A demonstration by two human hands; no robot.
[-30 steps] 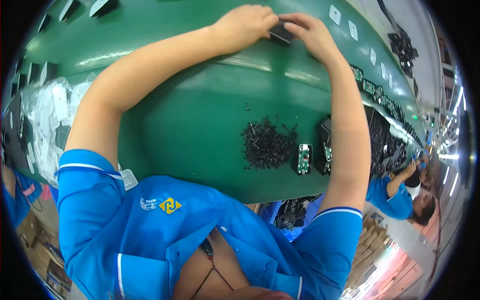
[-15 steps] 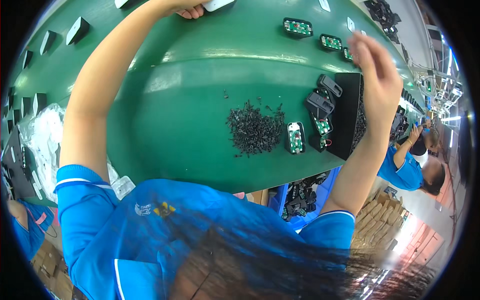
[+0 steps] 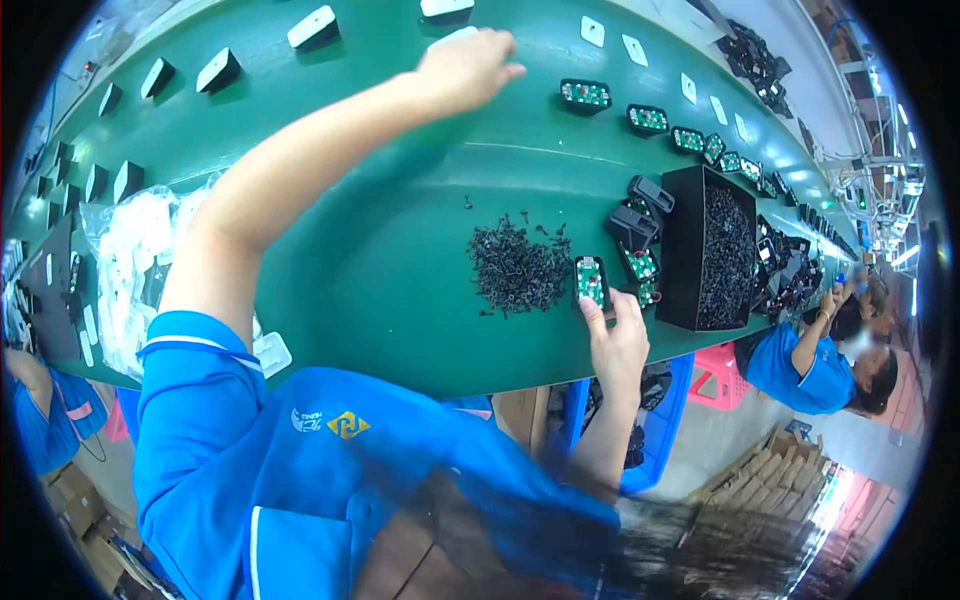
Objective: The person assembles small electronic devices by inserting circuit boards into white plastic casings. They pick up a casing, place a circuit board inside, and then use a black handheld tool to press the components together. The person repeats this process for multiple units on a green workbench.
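My right hand [image 3: 622,345] is closed on the near end of a small black case with a green circuit board [image 3: 590,280] inside it, at the table's near side. Just left of that case lies a loose pile of small black parts [image 3: 520,265]. My left hand [image 3: 465,70] is stretched over the far strip of the table, its thumb apart from the fingers and nothing visible between them. Right behind it a white piece [image 3: 455,38] shows, partly hidden. The nearest open case with a board [image 3: 585,95] stands to its right.
A black box [image 3: 700,250] full of small black parts stands right of several stacked cases [image 3: 637,222]. White-topped cases [image 3: 315,28] line the far left. White covers in clear plastic [image 3: 140,250] lie at left. A blue bin [image 3: 665,420] sits below the edge; co-workers sit at both sides.
My right hand has come down from above the far right of the table onto the open case beside the pile. My left hand has moved right, away from a white-topped case.
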